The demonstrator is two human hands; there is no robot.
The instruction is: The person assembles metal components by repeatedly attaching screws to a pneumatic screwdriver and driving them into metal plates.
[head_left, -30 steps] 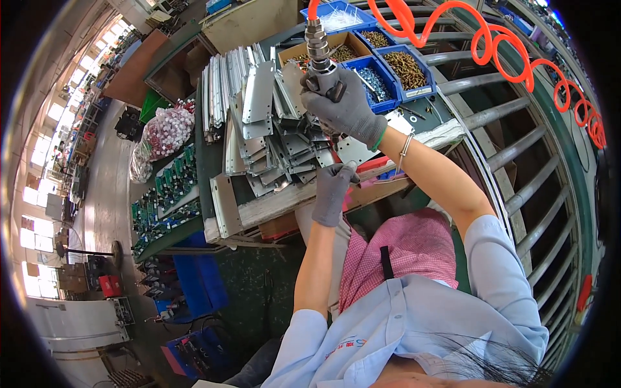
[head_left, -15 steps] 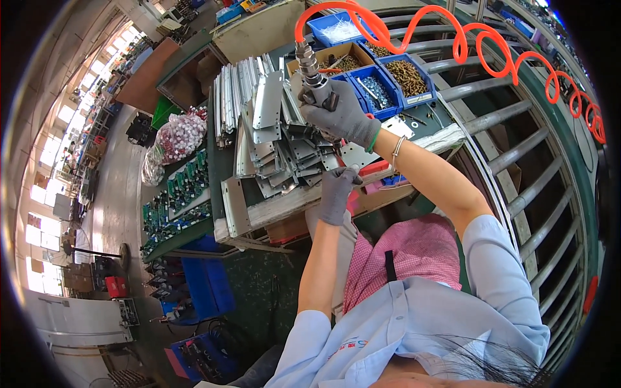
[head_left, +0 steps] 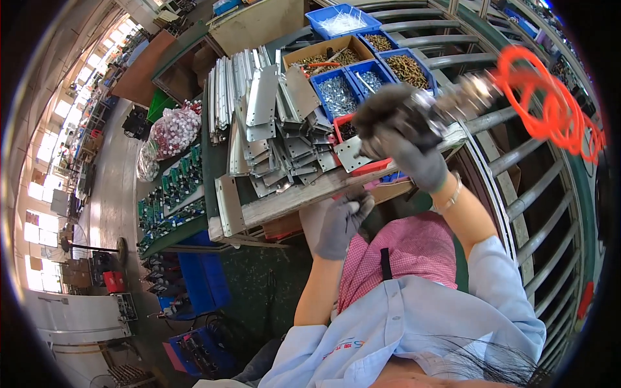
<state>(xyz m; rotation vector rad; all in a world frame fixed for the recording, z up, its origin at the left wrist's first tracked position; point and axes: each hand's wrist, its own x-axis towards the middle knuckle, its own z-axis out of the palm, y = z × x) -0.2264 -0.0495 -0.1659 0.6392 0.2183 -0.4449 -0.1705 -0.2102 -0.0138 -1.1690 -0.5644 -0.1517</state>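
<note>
My right hand, in a grey glove, grips an air screwdriver, smeared by motion, above the bench's right front part. Its metal hose end points right and joins an orange coiled hose. My left hand, also gloved, is below the bench's front edge with its fingers curled; what they hold, if anything, cannot be made out. Between the hands, a metal plate with holes lies at the bench edge. A heap of metal brackets is on the bench to the left, and a red tray sits behind the plate.
Blue bins of screws, a cardboard box of fasteners and a blue tray of clear pieces stand at the back. A roller conveyor runs along the right. Green circuit boards and a bag of red-and-white parts lie left.
My right hand has swung the air screwdriver right and nearer, from over the bins, and tipped it sideways. The hose has bunched up. My left hand has dropped slightly below the bench edge.
</note>
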